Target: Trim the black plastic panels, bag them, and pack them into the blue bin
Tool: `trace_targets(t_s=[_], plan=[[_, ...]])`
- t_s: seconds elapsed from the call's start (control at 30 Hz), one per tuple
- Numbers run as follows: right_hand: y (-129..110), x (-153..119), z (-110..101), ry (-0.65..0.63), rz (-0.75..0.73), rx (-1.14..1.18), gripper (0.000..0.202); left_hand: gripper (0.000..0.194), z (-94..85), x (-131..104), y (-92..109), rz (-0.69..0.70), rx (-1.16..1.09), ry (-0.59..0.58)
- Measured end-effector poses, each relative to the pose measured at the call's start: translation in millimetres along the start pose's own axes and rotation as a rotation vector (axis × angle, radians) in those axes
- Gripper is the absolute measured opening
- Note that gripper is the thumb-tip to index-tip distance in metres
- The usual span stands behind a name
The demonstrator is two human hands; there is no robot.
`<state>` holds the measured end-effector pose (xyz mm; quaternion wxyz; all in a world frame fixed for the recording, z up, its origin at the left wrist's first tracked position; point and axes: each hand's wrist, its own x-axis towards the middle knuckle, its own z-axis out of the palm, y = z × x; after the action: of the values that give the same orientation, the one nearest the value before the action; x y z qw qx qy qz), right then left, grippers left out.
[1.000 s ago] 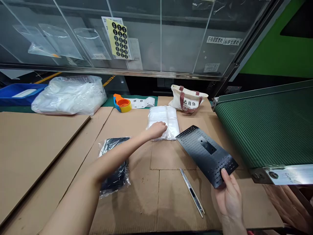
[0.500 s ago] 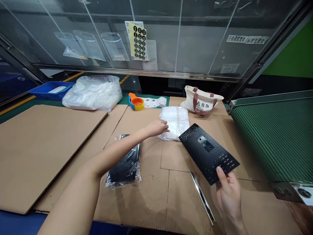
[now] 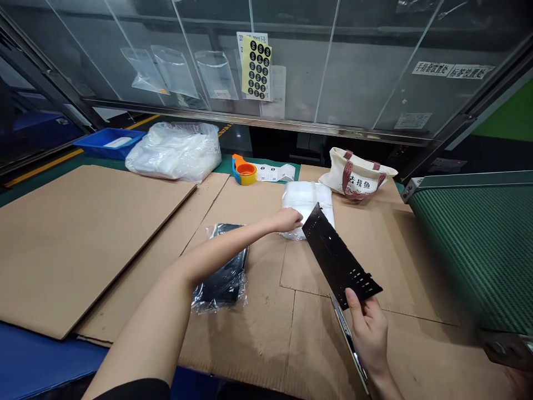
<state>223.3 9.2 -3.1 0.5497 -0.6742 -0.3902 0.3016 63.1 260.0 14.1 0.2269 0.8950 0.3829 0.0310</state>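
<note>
My right hand (image 3: pixel 368 328) grips a thin black perforated plate (image 3: pixel 335 258) by its lower end, thumb on the near face. The plate is tilted above the cardboard, with rows of slots and small holes. My left hand (image 3: pixel 289 219) reaches over the near left side of a banded stack of clear plastic bags (image 3: pixel 308 194). Its fingers are curled closed close to the plate's upper left edge; what they pinch, if anything, is hidden. Metal tweezers (image 3: pixel 345 333) lie partly behind my right hand. Under my left forearm, a black item in clear plastic (image 3: pixel 222 283) rests on the cardboard.
A green conveyor belt (image 3: pixel 478 239) runs along the right. Behind the bags stand a cloth tote (image 3: pixel 362 172) and an orange, yellow and blue tape holder (image 3: pixel 244 171). A large plastic bundle (image 3: pixel 175 153), blue tray (image 3: pixel 95 145) and raised cardboard sheet (image 3: pixel 95 233) are left.
The plate has turned more edge-on, and my right hand has shifted left, bringing it closer to my left hand. My left hand stays at the bag stack. The whole view has shifted slightly.
</note>
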Motion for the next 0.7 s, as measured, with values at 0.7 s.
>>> trace_targets(t_s=[0.7], plan=[[4.2, 0.3, -7.2, 0.168, 0.241, 0.247, 0.046, 0.022, 5.4, -16.5, 9.3, -0.26, -0.691, 0.459]])
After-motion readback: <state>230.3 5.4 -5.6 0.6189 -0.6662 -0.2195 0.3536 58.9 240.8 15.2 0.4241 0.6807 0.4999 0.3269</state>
